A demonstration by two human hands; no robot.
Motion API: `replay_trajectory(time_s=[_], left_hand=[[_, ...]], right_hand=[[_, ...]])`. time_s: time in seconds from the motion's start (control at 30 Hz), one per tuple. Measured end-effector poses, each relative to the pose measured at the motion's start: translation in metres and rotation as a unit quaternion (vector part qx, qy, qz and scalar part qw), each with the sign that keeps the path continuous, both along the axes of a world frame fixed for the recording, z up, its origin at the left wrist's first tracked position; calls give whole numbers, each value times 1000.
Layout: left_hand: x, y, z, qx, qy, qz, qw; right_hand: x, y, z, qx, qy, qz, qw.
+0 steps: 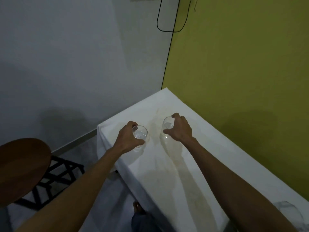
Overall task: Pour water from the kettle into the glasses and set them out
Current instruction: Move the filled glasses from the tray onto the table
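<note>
Two clear glasses with water in them stand on the white tablecloth (167, 173) near the table's far end. My left hand (128, 138) grips the left glass (141, 133) from its left side. My right hand (179, 129) is wrapped around the right glass (167, 125) from its right side. Both glasses are upright and rest on the cloth, about a hand's width apart. No kettle is in view. A third clear glass object (287, 213) shows at the table's near right edge, partly cut off.
The table stands in a corner between a grey wall and a green wall (242, 72). A black cable (167, 56) hangs down the corner. A round brown stool seat (21, 168) with a black frame is on the floor to the left. My foot (138, 207) shows below the table edge.
</note>
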State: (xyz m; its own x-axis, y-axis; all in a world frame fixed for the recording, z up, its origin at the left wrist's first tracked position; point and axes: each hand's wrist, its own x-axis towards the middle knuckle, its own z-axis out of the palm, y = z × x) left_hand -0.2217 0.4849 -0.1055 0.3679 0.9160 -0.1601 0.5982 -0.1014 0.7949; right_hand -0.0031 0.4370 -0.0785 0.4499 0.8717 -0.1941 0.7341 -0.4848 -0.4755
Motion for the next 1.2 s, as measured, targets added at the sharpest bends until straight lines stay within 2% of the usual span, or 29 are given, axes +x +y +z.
replay_trajectory(time_s=[0.33,0.57,0.73,0.97,1.07,1.2], left_hand=[[17,60,-18,-24,-1,1,1000],[17,68,-22,-29,16,-24,999],[18,67,-22,-33,43,-33,998],[24,59,-3,14,97,-79,992],[37,37,12,68,92,-93,989],[55,-9,25,81,75,-135,985]], right_hand=[[34,93,-27,27,12,-48,998],[41,112,-37,36,31,-72,996],[43,115,-42,23,16,-54,998],[44,95,-31,22,21,-60,998],[40,65,-21,40,6,-72,997],[29,8,-20,40,6,-78,996]])
